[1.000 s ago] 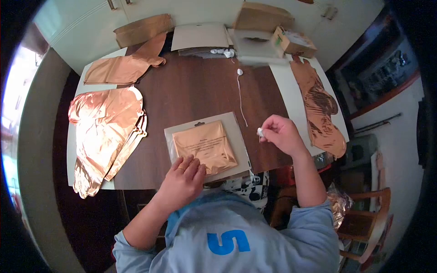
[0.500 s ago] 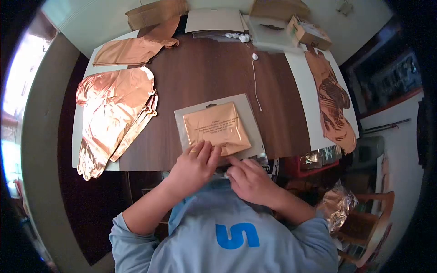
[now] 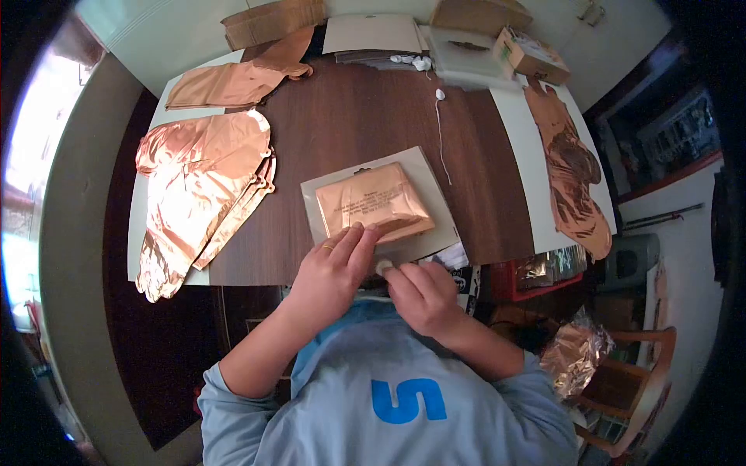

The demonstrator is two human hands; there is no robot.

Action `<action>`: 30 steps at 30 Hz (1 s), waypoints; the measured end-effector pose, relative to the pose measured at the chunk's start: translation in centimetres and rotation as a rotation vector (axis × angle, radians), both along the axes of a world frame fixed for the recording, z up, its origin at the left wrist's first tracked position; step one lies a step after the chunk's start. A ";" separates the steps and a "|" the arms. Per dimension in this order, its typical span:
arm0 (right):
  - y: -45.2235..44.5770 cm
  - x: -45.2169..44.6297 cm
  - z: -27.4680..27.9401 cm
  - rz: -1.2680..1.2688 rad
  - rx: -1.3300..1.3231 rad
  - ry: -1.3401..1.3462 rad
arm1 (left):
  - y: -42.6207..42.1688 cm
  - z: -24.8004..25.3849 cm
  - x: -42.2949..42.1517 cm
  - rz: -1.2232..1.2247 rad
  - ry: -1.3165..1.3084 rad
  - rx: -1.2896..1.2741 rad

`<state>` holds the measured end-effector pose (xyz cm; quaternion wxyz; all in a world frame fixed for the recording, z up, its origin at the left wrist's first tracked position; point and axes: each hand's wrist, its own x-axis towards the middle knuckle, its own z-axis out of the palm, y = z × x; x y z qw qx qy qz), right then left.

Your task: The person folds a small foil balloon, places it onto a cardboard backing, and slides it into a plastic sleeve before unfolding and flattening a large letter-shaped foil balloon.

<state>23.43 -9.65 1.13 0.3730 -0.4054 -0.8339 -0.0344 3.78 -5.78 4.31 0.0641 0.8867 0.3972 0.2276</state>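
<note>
A flat rose-gold foil packet (image 3: 373, 198) with printed text lies in a clear bag on a pale card (image 3: 435, 194) near the table's front edge. My left hand (image 3: 330, 268) rests on the packet's lower left edge, its fingers nearly straight and side by side. Just to the right, at the bag's bottom edge, my right hand (image 3: 423, 295) has its fingers curled in a pinch around a small white thing (image 3: 384, 266), mostly hidden by the fingertips.
Shiny rose-gold foil sheets (image 3: 194, 179) lie at the left, with another foil piece (image 3: 225, 84) behind them. A long foil piece (image 3: 571, 167) lies at the right. A white string (image 3: 443, 144), pale cards (image 3: 369, 35) and a small box (image 3: 532, 56) are toward the back.
My right hand has come from the right of the packet to its bottom edge, bringing the white thing. The packet's lower part now bulges, and the camera view has shifted.
</note>
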 end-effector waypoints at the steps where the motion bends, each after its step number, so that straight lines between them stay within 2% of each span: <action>1: 0.3 -0.2 0.0 -0.002 0.002 -0.055 | 0.0 0.1 0.1 -0.002 -0.011 0.006; 5: 2.0 -1.3 0.0 -0.040 0.040 -0.135 | 0.0 -0.5 0.2 -0.015 -0.007 0.034; 8: 2.4 -2.3 -1.5 -0.122 -0.156 -0.230 | -0.1 -0.7 0.2 -0.021 -0.011 0.057; 11: 2.2 -2.9 -2.8 -0.097 -0.258 -0.254 | -0.1 -1.4 0.3 -0.017 0.014 0.089; 14: 2.2 -3.3 -2.3 -0.135 -0.423 -0.117 | -0.1 -1.2 0.3 -0.017 0.028 0.068; 17: 2.0 -3.0 -1.1 -0.125 -0.399 -0.301 | 0.0 -1.9 0.1 -0.024 0.023 0.090; 20: 0.6 -1.6 1.3 -0.039 -0.470 -0.252 | -0.1 -1.8 0.0 -0.003 0.006 0.100; 23: -0.9 0.7 2.5 0.130 -0.348 -0.222 | -0.2 -2.3 -0.1 -0.008 0.028 0.102; 26: -0.6 3.5 5.5 0.243 -0.493 0.049 | -0.1 -3.4 -0.3 -0.022 0.036 0.133; 28: 2.7 5.6 7.0 0.123 -0.457 0.090 | -0.2 -3.9 -0.3 -0.021 0.009 0.123; 29: 5.1 6.6 6.9 -0.024 -0.513 0.085 | -0.1 -3.9 -0.3 -0.023 0.004 0.120; 30: 7.8 7.7 6.8 -0.131 -0.460 -0.044 | 0.0 -3.7 -0.3 -0.024 -0.001 0.118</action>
